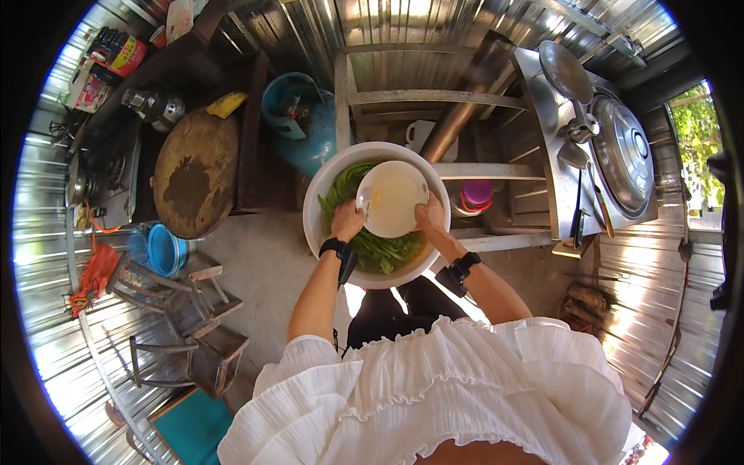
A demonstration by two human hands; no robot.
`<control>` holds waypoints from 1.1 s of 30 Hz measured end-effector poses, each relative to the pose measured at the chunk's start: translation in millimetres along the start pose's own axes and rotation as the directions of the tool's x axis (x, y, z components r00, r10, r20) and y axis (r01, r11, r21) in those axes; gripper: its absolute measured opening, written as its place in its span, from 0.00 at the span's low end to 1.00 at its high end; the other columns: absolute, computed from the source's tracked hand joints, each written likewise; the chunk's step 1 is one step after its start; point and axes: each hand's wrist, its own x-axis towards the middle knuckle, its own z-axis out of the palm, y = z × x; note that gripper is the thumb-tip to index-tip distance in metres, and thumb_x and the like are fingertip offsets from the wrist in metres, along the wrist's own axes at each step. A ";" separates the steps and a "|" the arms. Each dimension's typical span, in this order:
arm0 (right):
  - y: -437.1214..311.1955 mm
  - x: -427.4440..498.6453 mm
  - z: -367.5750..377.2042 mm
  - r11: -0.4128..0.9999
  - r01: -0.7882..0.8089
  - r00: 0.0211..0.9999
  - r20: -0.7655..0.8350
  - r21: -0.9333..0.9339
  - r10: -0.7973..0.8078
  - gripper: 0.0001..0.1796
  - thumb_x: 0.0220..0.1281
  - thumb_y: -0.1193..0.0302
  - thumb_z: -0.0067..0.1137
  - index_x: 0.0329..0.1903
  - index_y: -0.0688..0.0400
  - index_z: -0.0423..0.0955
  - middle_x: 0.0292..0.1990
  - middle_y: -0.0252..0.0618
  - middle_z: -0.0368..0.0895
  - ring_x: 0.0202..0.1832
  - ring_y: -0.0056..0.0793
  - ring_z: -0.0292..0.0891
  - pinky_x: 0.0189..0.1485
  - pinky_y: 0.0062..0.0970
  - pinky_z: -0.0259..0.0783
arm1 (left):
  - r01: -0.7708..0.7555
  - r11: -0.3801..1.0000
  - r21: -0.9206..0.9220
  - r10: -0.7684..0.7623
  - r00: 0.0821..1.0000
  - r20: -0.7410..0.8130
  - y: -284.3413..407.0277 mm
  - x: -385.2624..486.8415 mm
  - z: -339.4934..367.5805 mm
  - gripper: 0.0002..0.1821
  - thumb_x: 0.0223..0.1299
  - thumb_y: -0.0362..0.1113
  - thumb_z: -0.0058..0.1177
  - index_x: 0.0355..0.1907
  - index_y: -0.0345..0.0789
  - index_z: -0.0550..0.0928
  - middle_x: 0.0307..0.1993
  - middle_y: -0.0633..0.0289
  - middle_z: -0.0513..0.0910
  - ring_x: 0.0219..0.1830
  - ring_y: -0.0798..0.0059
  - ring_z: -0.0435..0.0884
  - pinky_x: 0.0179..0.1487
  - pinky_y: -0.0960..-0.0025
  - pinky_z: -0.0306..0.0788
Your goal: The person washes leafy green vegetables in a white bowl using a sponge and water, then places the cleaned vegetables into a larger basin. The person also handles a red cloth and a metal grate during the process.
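A white bowl (392, 199) is held by its two sides over a large white basin (314, 224). My left hand (347, 221) grips the bowl's left edge, and my right hand (430, 215) grips its right edge. Inside the bowl is something pale and cloudy, with a yellowish patch; whether it is liquid I cannot tell. Leafy green vegetables (381, 250) lie in water in the basin, around and below the bowl. The fingertips of both hands are partly hidden by the bowl. Each wrist wears a black strapped device.
A blue gas cylinder (314, 133) stands beyond the basin. At left are a round wooden chopping board (197, 171), a blue bucket (165, 250) and wooden stools (215, 354). To the right, a metal stove top (543, 139) carries a lidded wok (622, 151), ladles and a knife (578, 224).
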 end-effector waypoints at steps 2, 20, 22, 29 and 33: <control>-0.4 4.2 1.8 0.996 -0.031 1.000 -0.004 -0.089 0.030 0.24 0.50 0.76 0.38 0.53 0.62 0.64 0.34 0.55 0.77 0.30 0.44 0.78 0.22 0.33 0.75 | 0.003 0.998 0.056 -0.004 1.000 0.016 -1.6 -0.8 2.8 0.22 0.60 0.39 0.37 0.54 0.31 0.68 0.58 0.48 0.65 0.58 0.47 0.61 0.62 0.54 0.55; -0.4 3.8 18.8 0.907 0.089 0.979 -0.129 -0.412 -0.155 0.23 0.51 0.76 0.41 0.53 0.59 0.65 0.33 0.62 0.76 0.38 0.60 0.72 0.44 0.47 0.67 | 0.040 0.987 0.158 0.002 0.966 -0.260 11.3 -12.2 -1.4 0.19 0.56 0.49 0.50 0.43 0.38 0.81 0.58 0.57 0.69 0.58 0.47 0.62 0.57 0.52 0.64; 10.8 6.3 22.5 0.919 0.125 0.975 -0.127 -0.375 -0.184 0.23 0.50 0.76 0.41 0.53 0.61 0.66 0.34 0.64 0.75 0.38 0.61 0.72 0.44 0.47 0.67 | -0.015 0.982 0.190 0.079 0.938 -0.338 4.3 -11.0 -2.2 0.16 0.55 0.46 0.51 0.38 0.37 0.82 0.50 0.56 0.74 0.50 0.50 0.69 0.50 0.54 0.69; 47.1 8.7 23.7 0.897 -0.091 0.991 0.132 0.432 0.037 0.21 0.52 0.68 0.46 0.49 0.62 0.68 0.34 0.43 0.77 0.35 0.34 0.76 0.37 0.32 0.73 | 0.013 0.993 0.117 0.022 0.955 -0.296 -4.5 -11.0 -26.5 0.11 0.52 0.38 0.51 0.30 0.31 0.81 0.32 0.51 0.79 0.30 0.51 0.76 0.37 0.54 0.69; 53.9 0.3 24.1 0.822 -0.049 0.977 0.196 0.568 -0.077 0.23 0.51 0.58 0.53 0.44 0.63 0.70 0.33 0.36 0.76 0.29 0.27 0.74 0.27 0.25 0.73 | -0.233 0.965 0.121 0.262 0.805 -0.533 2.2 -31.8 -35.4 0.12 0.50 0.37 0.53 0.35 0.31 0.79 0.32 0.49 0.79 0.32 0.50 0.76 0.37 0.56 0.68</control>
